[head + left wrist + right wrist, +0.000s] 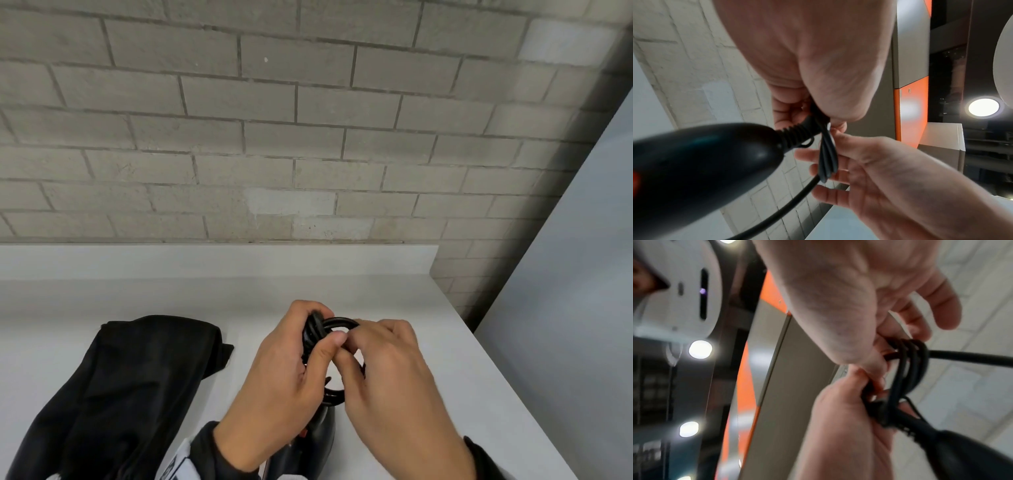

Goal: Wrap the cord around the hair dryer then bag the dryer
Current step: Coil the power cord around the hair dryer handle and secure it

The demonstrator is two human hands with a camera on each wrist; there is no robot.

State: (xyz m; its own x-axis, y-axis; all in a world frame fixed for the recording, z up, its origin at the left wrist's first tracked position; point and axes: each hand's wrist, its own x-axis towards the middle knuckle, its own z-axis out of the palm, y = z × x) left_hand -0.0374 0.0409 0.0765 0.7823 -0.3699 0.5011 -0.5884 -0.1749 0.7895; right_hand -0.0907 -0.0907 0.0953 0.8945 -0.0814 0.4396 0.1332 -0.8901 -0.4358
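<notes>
Both hands work a coil of black cord [337, 323] just above the white counter [428, 342]. My left hand [325, 327] grips the bunched loops where they meet the dryer's ribbed cord collar [795, 134]. My right hand [354, 347] pinches the loops from the right, and they run across its fingers [838, 177]. The black hair dryer [317, 435] hangs below the hands, mostly hidden by them, with an orange switch [635, 181] on its handle [705, 159]. One strand of cord [972, 357] leads away from the coil. A black cloth bag [130, 387] lies flat on the counter to the left.
A grey block wall [274, 120] rises behind the counter's low white backsplash [205, 262]. The counter's right edge [507, 377] runs diagonally, with a grey floor or panel beyond it. Bare counter lies between the bag and the hands.
</notes>
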